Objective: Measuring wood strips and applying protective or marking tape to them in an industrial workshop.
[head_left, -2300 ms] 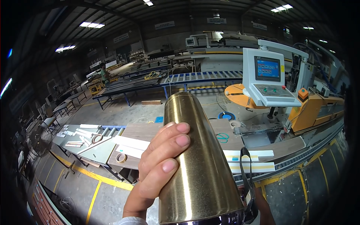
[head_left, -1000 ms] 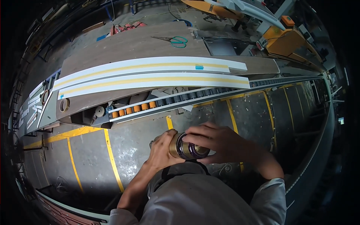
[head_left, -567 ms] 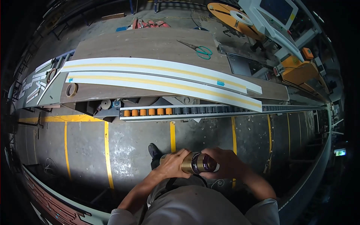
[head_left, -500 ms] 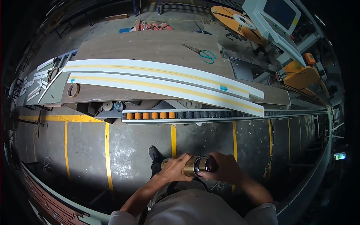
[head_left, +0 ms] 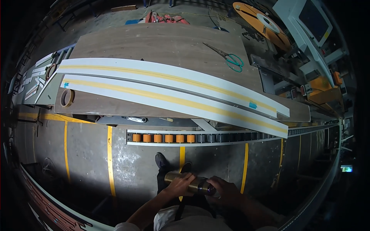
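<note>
A gold cylindrical bottle (head_left: 170, 177) with a dark, glossy cap end (head_left: 207, 188) lies almost level in front of my body, its dark end to the right. My left hand (head_left: 180, 185) wraps round the gold body. Over on the dark end, my right hand (head_left: 225, 192) is closed, its fingers partly in shadow. Whether the cap is turned or loose cannot be seen. Both hands are above the floor, apart from the table.
Ahead, a brown table (head_left: 127, 38) bears two long white strips (head_left: 173, 90) with yellow bands, green-handled scissors (head_left: 233, 61) and a tape roll (head_left: 67, 97). A roller track (head_left: 210, 138) runs along its near edge. A machine with a screen (head_left: 314, 21) stands far right.
The view has shifted, so the table and roller track appear larger and the track lower. My hands and the bottle sit slightly lower in the picture; a second shoe shows. Both hands keep their hold.
</note>
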Demonstrator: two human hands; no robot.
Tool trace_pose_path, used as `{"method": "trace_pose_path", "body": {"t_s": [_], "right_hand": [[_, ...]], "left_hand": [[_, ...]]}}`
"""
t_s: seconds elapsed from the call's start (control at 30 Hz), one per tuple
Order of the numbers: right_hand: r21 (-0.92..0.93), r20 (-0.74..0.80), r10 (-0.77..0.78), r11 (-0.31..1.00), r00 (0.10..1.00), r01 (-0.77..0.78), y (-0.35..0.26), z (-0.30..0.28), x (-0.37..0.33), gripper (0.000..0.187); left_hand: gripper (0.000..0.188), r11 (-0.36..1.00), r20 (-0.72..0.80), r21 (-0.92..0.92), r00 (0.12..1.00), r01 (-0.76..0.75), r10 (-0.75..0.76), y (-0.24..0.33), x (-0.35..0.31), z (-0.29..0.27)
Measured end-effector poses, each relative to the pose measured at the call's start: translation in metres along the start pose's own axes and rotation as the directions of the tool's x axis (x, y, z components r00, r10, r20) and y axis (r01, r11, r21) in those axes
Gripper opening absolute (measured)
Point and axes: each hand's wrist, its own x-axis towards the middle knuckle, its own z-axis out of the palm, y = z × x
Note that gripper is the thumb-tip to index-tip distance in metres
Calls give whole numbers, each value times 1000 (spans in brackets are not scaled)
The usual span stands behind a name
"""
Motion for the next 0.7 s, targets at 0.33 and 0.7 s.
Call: {"method": "trace_pose_path", "body": {"t_s": [0.33, 0.7], "right_hand": [[163, -268, 125, 983, 955, -83, 37, 64, 70, 66], [432, -497, 346, 894, 796, -118, 69, 97, 152, 46]], "left_hand": [[79, 998, 61, 59, 998, 0, -4, -83, 36, -9], [69, 975, -285, -217, 952, 50, -112, -177, 105, -41]]}}
